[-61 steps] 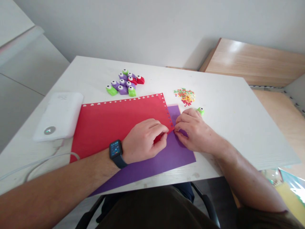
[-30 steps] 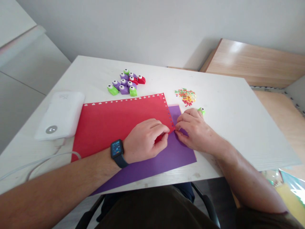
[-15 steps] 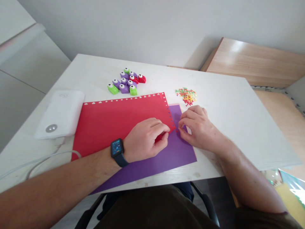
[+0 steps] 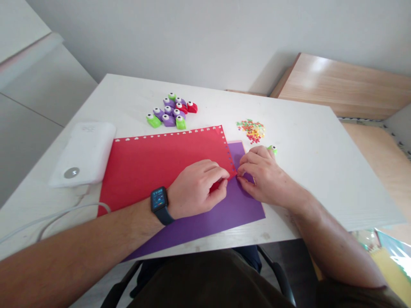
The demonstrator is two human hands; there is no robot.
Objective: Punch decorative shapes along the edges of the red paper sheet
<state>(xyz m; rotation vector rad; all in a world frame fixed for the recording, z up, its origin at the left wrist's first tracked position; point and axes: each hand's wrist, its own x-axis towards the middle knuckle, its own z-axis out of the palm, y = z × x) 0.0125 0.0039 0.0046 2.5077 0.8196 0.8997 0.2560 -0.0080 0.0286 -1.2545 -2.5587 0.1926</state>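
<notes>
My left hand (image 4: 201,188), with a dark watch on its wrist, pinches the lower right edge of a red sheet of paper (image 4: 154,167). Small shapes are punched along that sheet's top and right edges. Beneath it lies a purple sheet (image 4: 212,224). My right hand (image 4: 263,175) has thumb and fingertips closed together by the red sheet's right corner; whatever is between them is too small to make out. A green craft punch (image 4: 272,149) shows just behind the right hand's knuckles, mostly hidden.
Several purple, green and red craft punches (image 4: 168,120) stand in a group at the back of the white table (image 4: 314,171). A pile of colourful paper cut-outs (image 4: 252,129) lies beyond my right hand. At left are a white device (image 4: 85,149) and a cable (image 4: 64,210).
My right hand has moved slightly left to the red sheet's corner, and its fingertips have closed there over a small red bit. More of the green punch shows. My left hand keeps its pinch.
</notes>
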